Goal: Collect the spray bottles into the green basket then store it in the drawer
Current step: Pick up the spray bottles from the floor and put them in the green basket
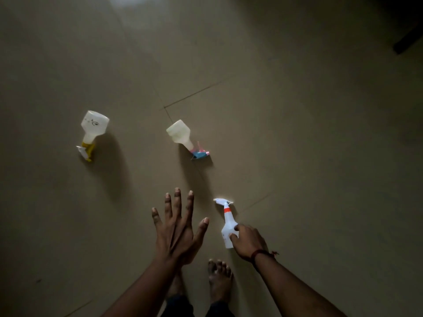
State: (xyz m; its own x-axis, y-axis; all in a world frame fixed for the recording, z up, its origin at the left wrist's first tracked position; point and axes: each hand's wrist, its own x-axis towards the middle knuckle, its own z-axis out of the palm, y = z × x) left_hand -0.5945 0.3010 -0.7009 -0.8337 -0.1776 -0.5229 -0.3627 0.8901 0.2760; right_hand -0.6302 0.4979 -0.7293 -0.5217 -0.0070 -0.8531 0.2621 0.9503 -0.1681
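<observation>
Dim light, wide-angle view straight down. No green basket or drawer in frame. Upper right corner goes nearly black; a dark bar-shaped edge [409,41] pokes in there, and I cannot tell what it belongs to. My forearms are cut off by the bottom edge. My left foot is mostly hidden behind my left wrist; my right foot [220,280] shows its toes.

My right hand [248,242] is closed around the lower body of the white spray bottle with the orange collar [227,225], nozzle pointing away from me. Whether its base rests on the floor I cannot tell; my fingers cover it.

My left hand [177,227] is spread flat, fingers apart, holding nothing, just beside that bottle.

Farther out, two more lie on their sides, well apart: the yellow-trigger bottle [92,131] to the left, the blue-and-pink-trigger bottle [180,135] near centre. Print on the yellow one is too small to read.

Surface: beige tiled floor [297,133], thin dark grout lines, a pale glare patch at the top.
</observation>
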